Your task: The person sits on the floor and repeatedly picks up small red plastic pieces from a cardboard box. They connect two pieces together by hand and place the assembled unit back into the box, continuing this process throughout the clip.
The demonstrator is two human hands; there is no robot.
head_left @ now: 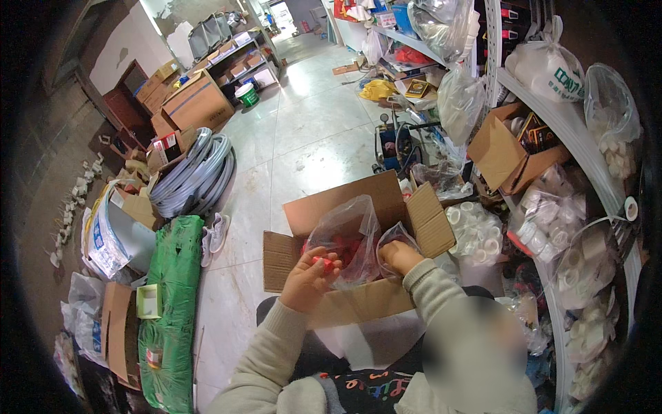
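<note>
An open cardboard box (pixel 358 303) stands before me with its flaps spread. Inside it, a clear plastic bag (pixel 355 217) holds several small red pieces (pixel 341 247), too small to name. My left hand (pixel 308 281) is over the box's near left side, palm up, its fingers curled around a small red piece (pixel 323 264). On the box's right side, my right hand (pixel 400 257) reaches down at the mouth of a second clear plastic bag (pixel 395 234). Its fingers are bent together and partly hidden, so what they grip cannot be made out.
To the left lie a long green wrapped bundle (pixel 172 310), white shoes (pixel 216 234) and a coil of grey hose (pixel 196 176). A metal shelf (pixel 572 131) on the right carries bagged white fittings (pixel 476 231) nearby and an open carton (pixel 507 155). A small machine (pixel 393 145) stands beyond the box.
</note>
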